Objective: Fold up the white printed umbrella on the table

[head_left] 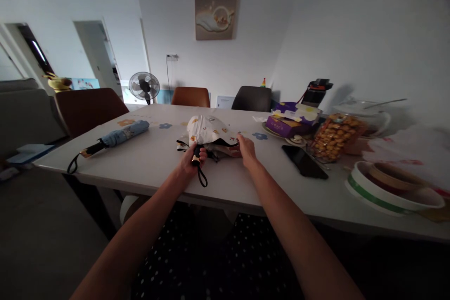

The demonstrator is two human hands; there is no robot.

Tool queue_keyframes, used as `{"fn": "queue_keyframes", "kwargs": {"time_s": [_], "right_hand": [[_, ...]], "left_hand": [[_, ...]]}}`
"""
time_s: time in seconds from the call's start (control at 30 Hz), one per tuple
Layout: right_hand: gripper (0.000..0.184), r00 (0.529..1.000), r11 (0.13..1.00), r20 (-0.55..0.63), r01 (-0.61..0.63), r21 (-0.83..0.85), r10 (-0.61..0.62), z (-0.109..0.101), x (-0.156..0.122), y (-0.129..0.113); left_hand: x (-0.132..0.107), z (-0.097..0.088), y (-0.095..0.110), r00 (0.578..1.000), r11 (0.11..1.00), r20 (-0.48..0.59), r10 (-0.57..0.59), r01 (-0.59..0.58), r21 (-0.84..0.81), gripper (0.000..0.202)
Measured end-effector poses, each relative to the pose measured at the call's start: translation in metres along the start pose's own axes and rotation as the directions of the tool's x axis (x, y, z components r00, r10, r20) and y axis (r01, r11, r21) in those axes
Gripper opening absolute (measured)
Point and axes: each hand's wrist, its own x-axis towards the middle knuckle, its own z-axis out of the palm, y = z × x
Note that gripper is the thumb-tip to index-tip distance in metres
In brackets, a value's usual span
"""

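A white folding umbrella point(207, 127) with small orange prints and a dark lining lies on the table before me, its canopy loose and partly spread. My left hand point(192, 158) is closed round its black handle, from which a wrist strap point(202, 178) hangs toward the table's near edge. At the canopy's right side, my right hand point(246, 147) pinches the edge of the cloth. A second umbrella point(124, 134), blue and folded up, rests on the left of the table, with its black handle pointing toward me.
On the right lie a black phone point(304, 161), a purple box point(286, 125), a jar of round snacks point(335, 137) and a white bowl with a green band point(372, 194). A dark bottle point(314, 94) stands behind. Chairs point(191, 96) line the table's point(168, 159) far side.
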Motion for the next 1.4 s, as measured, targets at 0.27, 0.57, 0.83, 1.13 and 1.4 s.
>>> {"fn": "queue_keyframes", "kwargs": {"time_s": [0.27,0.57,0.83,1.13,1.4], "right_hand": [[0.024,0.979,0.977,0.022,-0.205,0.056,0.204,-0.003,0.001,-0.001],[0.013,0.964,0.781,0.261,-0.195,0.593,0.042,-0.01,-0.005,-0.022],[0.008,0.961,0.693,0.276,-0.18,0.699,-0.029,-0.012,-0.009,-0.028],[0.008,0.946,0.743,0.314,-0.155,0.651,-0.078,-0.012,-0.009,-0.026],[0.007,0.947,0.714,0.307,-0.148,0.684,-0.097,-0.014,-0.005,-0.024]], "left_hand": [[-0.002,0.006,-0.004,0.997,0.988,-0.012,-0.077,0.078,0.131,0.037],[-0.001,0.011,-0.009,0.996,0.938,-0.088,-0.018,0.047,0.344,0.034],[0.002,0.009,-0.019,0.994,0.82,-0.061,0.095,-0.043,0.57,0.028],[-0.001,0.014,-0.023,0.989,0.791,-0.102,0.104,-0.02,0.612,0.029],[0.004,0.017,-0.031,0.966,0.654,-0.106,0.235,-0.077,0.753,0.027]]}}
